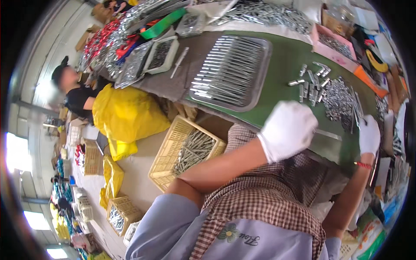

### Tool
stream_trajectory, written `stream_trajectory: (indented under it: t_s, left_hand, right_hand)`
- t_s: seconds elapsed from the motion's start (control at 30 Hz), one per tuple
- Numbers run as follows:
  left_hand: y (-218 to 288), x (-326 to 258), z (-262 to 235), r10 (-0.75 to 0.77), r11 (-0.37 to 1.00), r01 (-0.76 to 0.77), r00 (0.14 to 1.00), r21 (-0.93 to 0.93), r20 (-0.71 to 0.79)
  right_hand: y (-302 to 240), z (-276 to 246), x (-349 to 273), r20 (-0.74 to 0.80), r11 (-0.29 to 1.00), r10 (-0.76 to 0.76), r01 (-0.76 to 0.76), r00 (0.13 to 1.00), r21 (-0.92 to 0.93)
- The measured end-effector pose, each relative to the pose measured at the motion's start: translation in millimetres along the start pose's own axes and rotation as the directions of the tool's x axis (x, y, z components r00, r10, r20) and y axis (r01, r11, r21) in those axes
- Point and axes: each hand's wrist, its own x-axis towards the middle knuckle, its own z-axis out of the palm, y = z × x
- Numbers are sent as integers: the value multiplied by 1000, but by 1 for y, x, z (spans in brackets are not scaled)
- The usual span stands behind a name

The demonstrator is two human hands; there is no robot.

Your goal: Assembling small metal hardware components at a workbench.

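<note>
My left hand (289, 131), in a white glove, is closed and slightly blurred above the near edge of the green work surface (281, 65); anything inside it is hidden. Over at the right, my gloved right hand (369, 134) has its fingers closed at the lower ends of slim metal rods (356, 106). Beside those rods lies a pile of small metal parts (339, 99), with several short shiny cylinders (310, 86) scattered to its left. A grey metal tray (265, 65) holds a row of silver rod-shaped pieces (227, 71). Between my hands lies a flat metal strip (328, 134).
A pink box (318, 45) of small parts stands at the back right. A white bin (173, 56) of dark pieces sits left of the tray. Below the table edge are a cream crate (162, 158) of rods and a yellow bag (130, 112). Another person (78, 97) is at far left.
</note>
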Motion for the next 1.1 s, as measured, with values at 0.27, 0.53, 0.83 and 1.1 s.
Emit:
stream_trajectory:
  t_s: [0.27,0.53,0.83,1.1]
  left_hand:
    - [-144,-33,-154,-479,825,401,870,398,117]
    - [-169,-52,-157,-507,853,430,818,297,273]
    - [-80,-4,-98,-336,900,320,942,297,1]
    - [-77,40,32,-405,832,303,904,465,136]
  right_hand:
    - [8,-18,-36,-256,770,336,-108,906,629]
    - [-29,-18,-72,-68,444,388,-122,919,888]
    - [-52,-39,-109,-21,525,247,-116,969,843]
    - [-92,-37,-119,-71,894,-51,77,996,442]
